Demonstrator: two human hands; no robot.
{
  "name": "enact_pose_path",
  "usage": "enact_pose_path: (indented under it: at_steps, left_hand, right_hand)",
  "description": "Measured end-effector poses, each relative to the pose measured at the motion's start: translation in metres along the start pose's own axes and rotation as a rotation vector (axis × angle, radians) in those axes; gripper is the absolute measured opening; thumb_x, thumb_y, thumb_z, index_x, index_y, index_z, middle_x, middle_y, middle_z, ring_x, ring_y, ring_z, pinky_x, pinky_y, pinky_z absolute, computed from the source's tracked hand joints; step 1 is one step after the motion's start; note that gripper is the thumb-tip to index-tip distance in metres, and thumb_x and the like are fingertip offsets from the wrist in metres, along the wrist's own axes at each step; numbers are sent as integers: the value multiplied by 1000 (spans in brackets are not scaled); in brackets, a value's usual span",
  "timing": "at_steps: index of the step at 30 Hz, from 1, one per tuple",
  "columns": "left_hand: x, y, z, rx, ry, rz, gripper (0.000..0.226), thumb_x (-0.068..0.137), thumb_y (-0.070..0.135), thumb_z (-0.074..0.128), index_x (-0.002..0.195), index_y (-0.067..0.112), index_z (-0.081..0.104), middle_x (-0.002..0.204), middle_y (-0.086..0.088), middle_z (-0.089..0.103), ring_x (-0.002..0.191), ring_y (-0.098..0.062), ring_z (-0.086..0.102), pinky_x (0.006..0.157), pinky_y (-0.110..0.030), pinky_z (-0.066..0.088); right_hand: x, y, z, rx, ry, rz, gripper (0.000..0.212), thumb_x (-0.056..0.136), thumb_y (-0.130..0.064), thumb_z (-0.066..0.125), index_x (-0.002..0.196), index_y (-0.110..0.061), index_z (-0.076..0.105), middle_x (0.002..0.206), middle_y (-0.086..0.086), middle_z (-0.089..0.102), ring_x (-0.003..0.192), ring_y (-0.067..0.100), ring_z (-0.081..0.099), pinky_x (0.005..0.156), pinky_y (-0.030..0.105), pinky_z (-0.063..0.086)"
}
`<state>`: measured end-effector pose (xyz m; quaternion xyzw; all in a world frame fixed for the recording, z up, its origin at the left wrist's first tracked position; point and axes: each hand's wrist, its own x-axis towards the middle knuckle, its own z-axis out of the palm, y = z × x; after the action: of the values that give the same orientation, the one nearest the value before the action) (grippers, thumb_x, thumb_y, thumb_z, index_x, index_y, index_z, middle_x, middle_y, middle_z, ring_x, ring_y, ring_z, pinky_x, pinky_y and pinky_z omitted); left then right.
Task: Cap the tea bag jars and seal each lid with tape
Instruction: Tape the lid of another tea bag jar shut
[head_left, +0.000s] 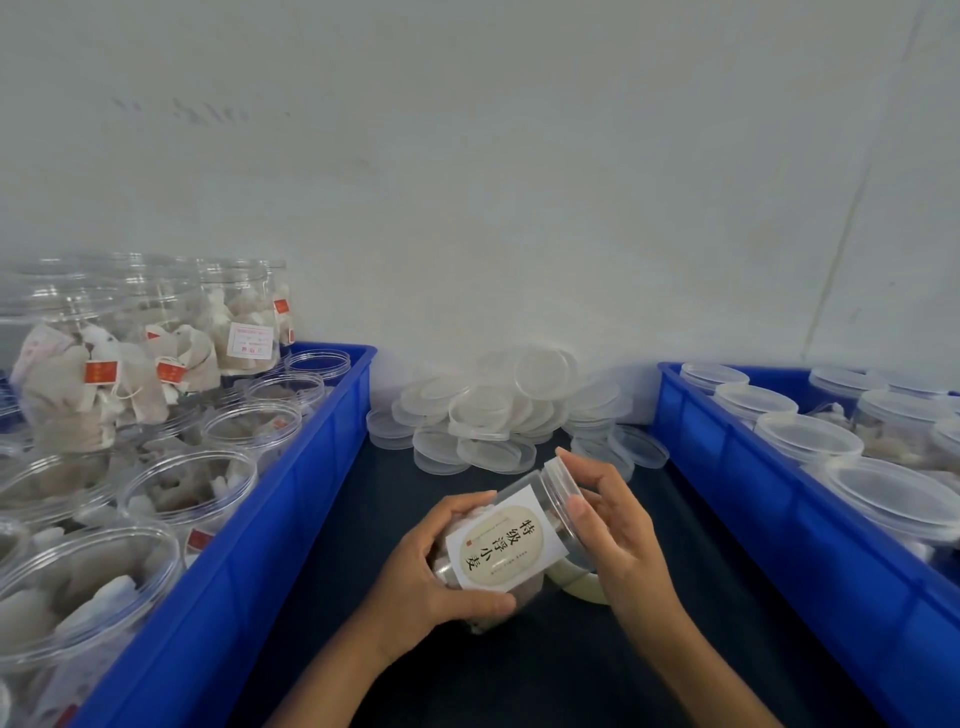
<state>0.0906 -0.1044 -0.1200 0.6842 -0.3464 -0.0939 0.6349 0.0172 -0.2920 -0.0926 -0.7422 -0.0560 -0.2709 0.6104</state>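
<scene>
A clear jar of tea bags (501, 545) with a white label lies tilted between my hands above the dark table. My left hand (431, 566) grips the jar's body from the left. A translucent lid (563, 493) sits on the jar's mouth, and my right hand (615, 530) curls its fingers and thumb round that lid. A roll of tape (584, 584) lies on the table just under the jar, mostly hidden by it and by my right hand.
A heap of loose translucent lids (498, 410) lies at the back of the dark table (545, 670). A blue bin (249, 571) on the left holds several open jars of tea bags. Another blue bin (810, 545) on the right holds several capped jars.
</scene>
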Motion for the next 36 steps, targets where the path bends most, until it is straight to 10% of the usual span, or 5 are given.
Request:
enact_pose_path:
  at_steps: [7, 15, 23, 29, 36]
  left_hand:
    - [-6, -1, 0, -245, 75, -115, 96, 43, 27, 90, 130, 34, 51, 120, 3, 67, 110, -13, 65, 83, -29, 55]
    - [-4, 9, 9, -627, 193, -193, 66, 65, 36, 75, 127, 47, 54, 116, -2, 70, 104, -31, 68, 77, -47, 58]
    - [-6, 23, 3, -542, 12, -469, 66, 71, 57, 62, 123, 17, 58, 105, -28, 68, 80, -35, 66, 51, -31, 51]
    - [-8, 19, 17, -340, 199, -146, 67, 58, 54, 75, 116, 30, 51, 114, 4, 70, 109, -19, 65, 85, -36, 55]
    - [-10, 22, 23, -109, 218, 206, 63, 74, 40, 70, 124, 23, 36, 117, 16, 63, 114, -5, 60, 84, -17, 53]
  right_hand:
    - [-2, 1, 4, -14, 10, -83, 41, 86, -30, 55, 125, -18, 55, 112, 1, 65, 106, 26, 62, 89, 50, 51]
    - [-15, -2, 33, -84, 31, -218, 49, 86, -45, 48, 132, -27, 40, 127, 5, 48, 118, 17, 52, 96, 32, 49]
    - [-10, 6, 13, -310, -77, -424, 49, 89, -36, 46, 137, -34, 36, 133, -4, 42, 125, 24, 45, 99, 24, 41]
    - [-10, 0, 12, -14, -123, -85, 42, 95, -48, 39, 133, -28, 35, 124, 2, 58, 114, 19, 60, 91, 37, 53]
    - [-6, -21, 17, 198, 41, 64, 37, 83, -46, 41, 112, -26, 52, 93, -8, 70, 92, 9, 68, 65, 21, 56]
